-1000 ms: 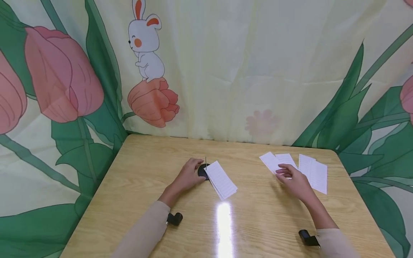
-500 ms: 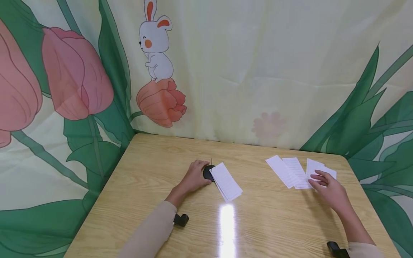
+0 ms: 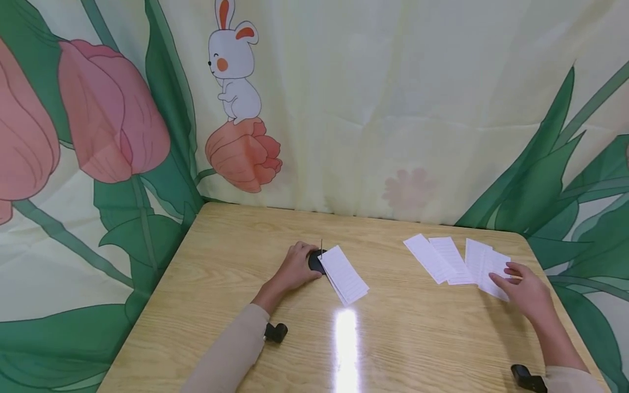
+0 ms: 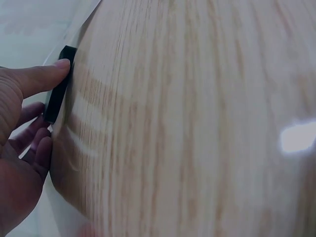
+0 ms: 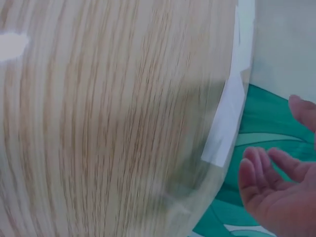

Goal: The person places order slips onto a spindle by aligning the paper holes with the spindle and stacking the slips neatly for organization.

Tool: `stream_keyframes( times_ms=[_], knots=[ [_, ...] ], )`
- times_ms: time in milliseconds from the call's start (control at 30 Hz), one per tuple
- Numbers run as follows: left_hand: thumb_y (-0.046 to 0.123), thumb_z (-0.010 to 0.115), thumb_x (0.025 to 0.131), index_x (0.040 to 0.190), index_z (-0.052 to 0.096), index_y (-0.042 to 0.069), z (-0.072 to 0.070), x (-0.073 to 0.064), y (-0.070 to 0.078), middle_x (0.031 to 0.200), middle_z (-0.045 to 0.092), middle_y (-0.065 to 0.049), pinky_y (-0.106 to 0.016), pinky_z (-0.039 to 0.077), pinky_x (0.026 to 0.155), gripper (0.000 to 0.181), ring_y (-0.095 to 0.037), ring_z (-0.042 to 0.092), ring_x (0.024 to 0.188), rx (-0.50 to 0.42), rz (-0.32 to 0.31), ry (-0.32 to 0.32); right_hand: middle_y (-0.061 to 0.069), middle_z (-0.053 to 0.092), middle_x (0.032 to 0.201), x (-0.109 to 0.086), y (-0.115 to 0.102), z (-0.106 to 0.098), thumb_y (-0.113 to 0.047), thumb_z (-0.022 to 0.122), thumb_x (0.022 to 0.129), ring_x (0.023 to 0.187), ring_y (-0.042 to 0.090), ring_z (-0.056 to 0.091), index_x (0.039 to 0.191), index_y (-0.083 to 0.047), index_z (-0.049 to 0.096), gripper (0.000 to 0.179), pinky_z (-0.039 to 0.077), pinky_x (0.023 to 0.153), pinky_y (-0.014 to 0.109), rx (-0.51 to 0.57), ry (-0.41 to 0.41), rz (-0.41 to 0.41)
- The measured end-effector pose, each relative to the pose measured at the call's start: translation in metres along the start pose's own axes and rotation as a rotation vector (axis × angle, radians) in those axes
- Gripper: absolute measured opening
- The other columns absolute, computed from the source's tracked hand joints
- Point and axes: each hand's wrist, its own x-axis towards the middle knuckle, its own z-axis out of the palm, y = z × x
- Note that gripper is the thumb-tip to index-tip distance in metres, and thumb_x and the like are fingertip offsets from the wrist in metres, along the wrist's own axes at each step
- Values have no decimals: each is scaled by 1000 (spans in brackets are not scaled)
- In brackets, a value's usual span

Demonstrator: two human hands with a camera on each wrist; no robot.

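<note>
My left hand [image 3: 296,267] holds the round black base of a paper spike [image 3: 316,262] at its left side. In the left wrist view the thumb lies on the edge of the black base [image 4: 60,89], fingers on the far side. A thin upright pin rises from the base, and a few lined white paper slips [image 3: 346,277] sit at the pin, slanting down to the right. My right hand [image 3: 528,289], fingers loosely bent and holding nothing visible, is over the right edge of the rightmost lined slip [image 3: 493,267]. In the right wrist view the hand [image 5: 281,192] appears apart from the slips [image 5: 224,126].
More lined slips [image 3: 427,256] lie fanned and overlapping at the back right of the wooden table [image 3: 393,338]. A printed curtain [image 3: 344,109] hangs behind the table's back edge. A black wrist camera [image 3: 276,333] sits on the left sleeve, another [image 3: 528,377] on the right.
My right hand has moved right across the fanned slips, from the left ones to the rightmost. The left hand stays at the paper spike. The head view has shifted slightly.
</note>
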Motion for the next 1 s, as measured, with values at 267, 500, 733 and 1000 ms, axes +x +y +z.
stream_keyframes(
  times_ms=[267,500,733,1000],
  knots=[
    [20,91,79,138,62,7,-1,0,-2,131,55,-13,-47,45,103,67,-33,48,122,-4,5,7,47,39,136,6,13,-6,-60,55,100,118,57,45,142,26,31,98,45,98,63,-111,-88,174],
    [19,91,80,138,62,7,0,1,-2,131,55,-14,-48,45,104,66,-33,48,123,-13,14,3,50,37,135,9,28,1,-64,54,98,121,63,40,137,28,36,101,40,101,67,-138,-156,197],
    [21,91,80,138,62,8,2,2,-6,132,55,-13,-47,46,103,67,-32,49,122,1,12,-3,49,43,123,9,31,13,-47,65,98,109,58,40,130,30,41,86,40,94,67,-162,-71,145],
    [21,91,79,137,62,7,3,2,-6,131,55,-13,-47,47,102,66,-32,49,121,-5,8,13,50,40,130,9,23,19,-27,67,98,115,59,40,134,31,38,74,38,102,70,-144,-49,124]
  ],
)
